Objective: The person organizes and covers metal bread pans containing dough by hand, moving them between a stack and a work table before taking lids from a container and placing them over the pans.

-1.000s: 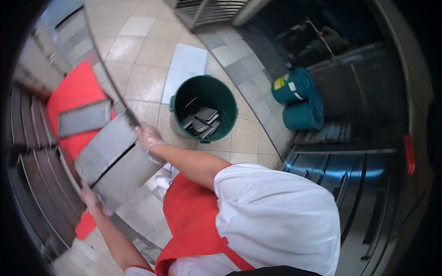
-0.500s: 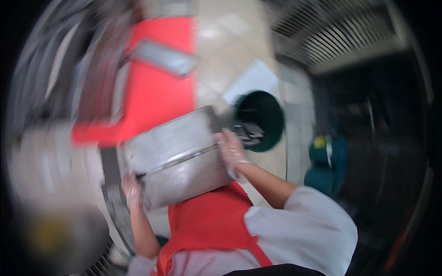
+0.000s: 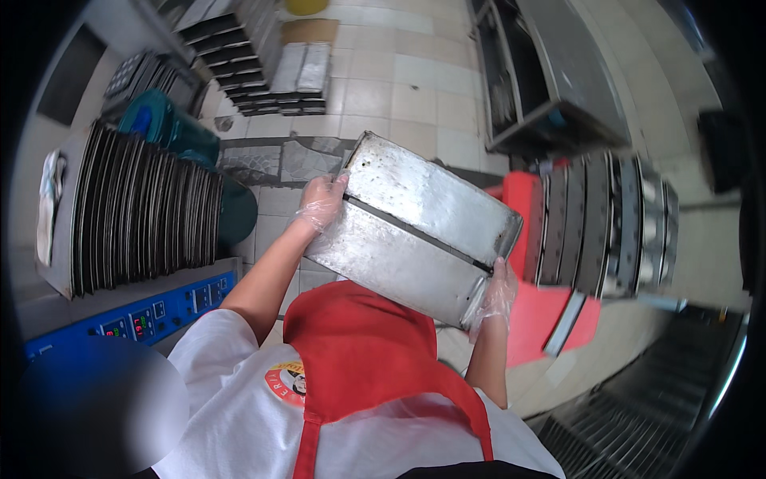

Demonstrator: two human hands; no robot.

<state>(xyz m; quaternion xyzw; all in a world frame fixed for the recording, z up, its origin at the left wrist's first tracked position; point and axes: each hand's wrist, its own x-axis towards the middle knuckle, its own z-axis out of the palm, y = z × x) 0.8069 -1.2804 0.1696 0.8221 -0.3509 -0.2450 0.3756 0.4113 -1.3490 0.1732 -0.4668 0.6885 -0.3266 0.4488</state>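
Seen from the wearer's own head, a red apron (image 3: 359, 351) over a white shirt (image 3: 215, 375) fills the lower middle of the view. Just above it, in front of the body, two long rectangular metal pans (image 3: 435, 195) lie side by side, dull silver and scuffed, with a narrow dark gap between them; the pair slants down toward the right. The left hand (image 3: 321, 203), in a clear plastic glove, has its fingers closed around the left ends near the gap. The right hand (image 3: 496, 297), gloved the same way, grips the right ends. At the left, a blue control panel (image 3: 171, 311) with small lit displays sits below a long row of thin dark metal trays (image 3: 148, 211) standing on edge. At the right, a red surface (image 3: 531, 327) carries a block of stacked metal pans (image 3: 586, 227), with a narrow metal piece (image 3: 565, 323) beside it. Beyond the trays are green plastic bins (image 3: 179, 132), partly hidden. Farther off, a steel cabinet (image 3: 578, 80) stands on the upper right, and tall stacks of metal pans (image 3: 239, 60) rise from the pale tiled floor (image 3: 391, 68) on the upper left.
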